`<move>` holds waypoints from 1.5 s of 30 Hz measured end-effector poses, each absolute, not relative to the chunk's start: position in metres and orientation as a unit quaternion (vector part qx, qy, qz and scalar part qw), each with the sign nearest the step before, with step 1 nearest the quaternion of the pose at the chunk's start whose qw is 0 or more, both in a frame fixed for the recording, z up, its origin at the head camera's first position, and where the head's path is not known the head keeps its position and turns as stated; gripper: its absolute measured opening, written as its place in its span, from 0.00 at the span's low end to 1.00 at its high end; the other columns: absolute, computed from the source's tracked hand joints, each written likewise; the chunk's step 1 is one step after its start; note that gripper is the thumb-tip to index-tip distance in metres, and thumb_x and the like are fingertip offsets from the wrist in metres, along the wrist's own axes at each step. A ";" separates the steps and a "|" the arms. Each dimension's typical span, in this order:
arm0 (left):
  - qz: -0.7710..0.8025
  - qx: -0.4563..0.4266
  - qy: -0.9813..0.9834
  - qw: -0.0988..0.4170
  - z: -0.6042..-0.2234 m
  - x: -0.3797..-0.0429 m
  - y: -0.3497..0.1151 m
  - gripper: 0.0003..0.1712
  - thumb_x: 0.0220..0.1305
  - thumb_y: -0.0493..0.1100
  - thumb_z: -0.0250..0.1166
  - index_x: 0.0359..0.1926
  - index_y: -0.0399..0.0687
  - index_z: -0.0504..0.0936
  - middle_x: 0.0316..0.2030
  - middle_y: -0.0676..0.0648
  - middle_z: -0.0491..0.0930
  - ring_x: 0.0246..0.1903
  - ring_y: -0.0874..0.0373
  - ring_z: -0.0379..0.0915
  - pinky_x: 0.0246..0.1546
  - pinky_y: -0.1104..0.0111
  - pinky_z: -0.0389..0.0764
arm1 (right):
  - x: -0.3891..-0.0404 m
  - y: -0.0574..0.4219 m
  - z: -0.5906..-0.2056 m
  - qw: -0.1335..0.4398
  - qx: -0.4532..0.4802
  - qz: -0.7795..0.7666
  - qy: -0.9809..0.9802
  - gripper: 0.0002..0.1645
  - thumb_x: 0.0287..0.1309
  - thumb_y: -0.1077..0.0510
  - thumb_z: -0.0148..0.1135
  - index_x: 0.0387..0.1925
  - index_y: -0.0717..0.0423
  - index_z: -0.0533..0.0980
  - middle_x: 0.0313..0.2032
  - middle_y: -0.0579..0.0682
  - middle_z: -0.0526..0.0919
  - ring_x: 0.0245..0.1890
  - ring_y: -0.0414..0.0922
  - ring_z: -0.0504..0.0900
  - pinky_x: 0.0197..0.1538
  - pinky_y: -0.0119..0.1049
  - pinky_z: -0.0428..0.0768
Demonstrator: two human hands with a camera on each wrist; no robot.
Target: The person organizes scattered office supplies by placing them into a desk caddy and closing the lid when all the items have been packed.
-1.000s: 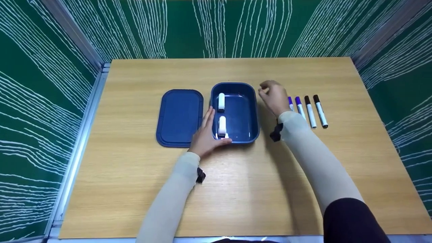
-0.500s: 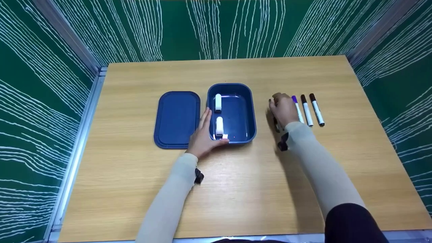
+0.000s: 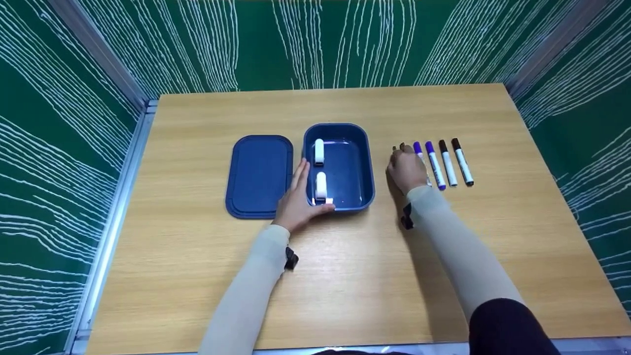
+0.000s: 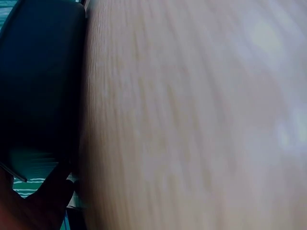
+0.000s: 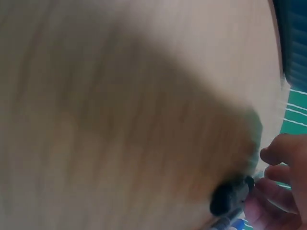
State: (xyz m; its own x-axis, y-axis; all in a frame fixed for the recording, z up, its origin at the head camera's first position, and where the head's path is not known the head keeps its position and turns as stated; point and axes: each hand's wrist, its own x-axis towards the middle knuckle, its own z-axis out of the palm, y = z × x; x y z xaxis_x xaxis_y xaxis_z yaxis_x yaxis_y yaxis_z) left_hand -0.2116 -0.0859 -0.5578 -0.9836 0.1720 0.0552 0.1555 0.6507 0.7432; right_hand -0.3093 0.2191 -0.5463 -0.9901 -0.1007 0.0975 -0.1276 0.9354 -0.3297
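My left hand braces the blue plastic box, fingers stretched along its left side and thumb on the near rim. Two white oblong objects, the far one and the near one, lie lengthwise along the left inside of the box. To its right, my right hand reaches down over the left end of a row of markers. Its fingertips are right at a dark-ended marker in the right wrist view; I cannot tell whether they pinch it. Beside the hand lie markers with purple caps and dark caps.
The blue lid lies flat left of the box, close to the left hand. Green walls with white streaks stand behind the wooden table and along both sides.
My right hand has gone from beside the box's right edge to the markers, lowered there, then shifted left over the leftmost ones. My left hand has stayed on the box.
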 end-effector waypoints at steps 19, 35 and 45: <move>0.397 0.090 0.913 0.008 -0.555 -0.211 -0.086 0.74 0.38 0.74 0.72 0.78 0.61 0.39 0.75 0.66 0.31 0.69 0.43 0.54 0.57 0.41 0.67 | -0.304 0.214 -0.555 0.076 0.053 0.189 -0.978 0.15 0.61 0.69 0.56 0.49 0.70 0.79 0.48 0.66 0.75 0.42 0.63 0.79 0.46 0.51 0.80; 0.391 0.091 0.916 0.007 -0.556 -0.210 -0.085 0.74 0.37 0.76 0.71 0.78 0.61 0.39 0.75 0.66 0.30 0.67 0.42 0.57 0.53 0.42 0.71 | -0.303 0.215 -0.551 0.038 0.050 0.199 -0.978 0.16 0.59 0.71 0.57 0.50 0.70 0.78 0.50 0.63 0.75 0.45 0.62 0.77 0.49 0.49 0.79; 0.397 0.087 0.914 0.002 -0.556 -0.211 -0.085 0.71 0.40 0.71 0.75 0.78 0.58 0.42 0.75 0.67 0.30 0.69 0.44 0.53 0.58 0.39 0.65 | -0.306 0.221 -0.553 0.064 0.076 0.227 -0.969 0.12 0.58 0.73 0.55 0.40 0.67 0.82 0.43 0.61 0.76 0.42 0.60 0.79 0.46 0.49 0.79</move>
